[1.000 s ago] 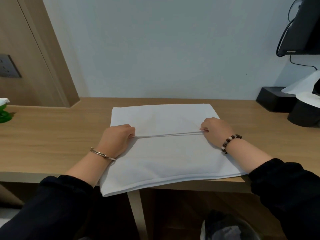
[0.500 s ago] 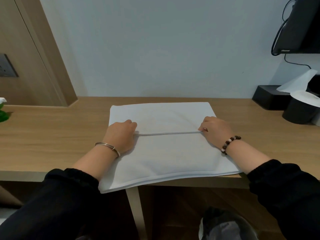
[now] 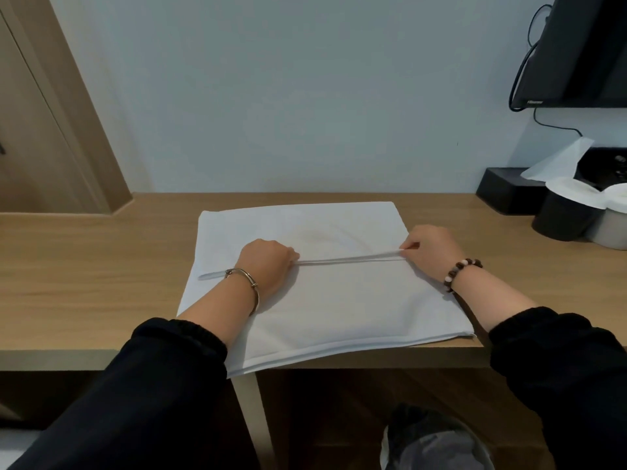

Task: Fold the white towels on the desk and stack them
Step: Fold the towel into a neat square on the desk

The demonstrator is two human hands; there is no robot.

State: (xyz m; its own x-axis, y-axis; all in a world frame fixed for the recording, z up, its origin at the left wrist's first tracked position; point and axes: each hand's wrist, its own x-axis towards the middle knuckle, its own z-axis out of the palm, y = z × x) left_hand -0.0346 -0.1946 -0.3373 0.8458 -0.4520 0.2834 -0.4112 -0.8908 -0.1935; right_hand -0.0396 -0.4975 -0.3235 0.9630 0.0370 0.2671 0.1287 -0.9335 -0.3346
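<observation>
A white towel lies spread on the wooden desk, its near edge hanging slightly over the desk's front. A folded edge runs across its middle as a raised seam. My left hand grips that seam a little in from its left end, fingers curled over it. My right hand pinches the seam at its right end. Both hands rest on the towel, knuckles up.
At the back right stand a black tissue box with a tissue sticking out and two round containers with white lids. A wall-mounted dark screen hangs above them. A lined bin sits under the desk.
My left hand has slid right along the folded seam, leaving its left end uncovered. My right hand stays at the right end. The view has shifted left.
</observation>
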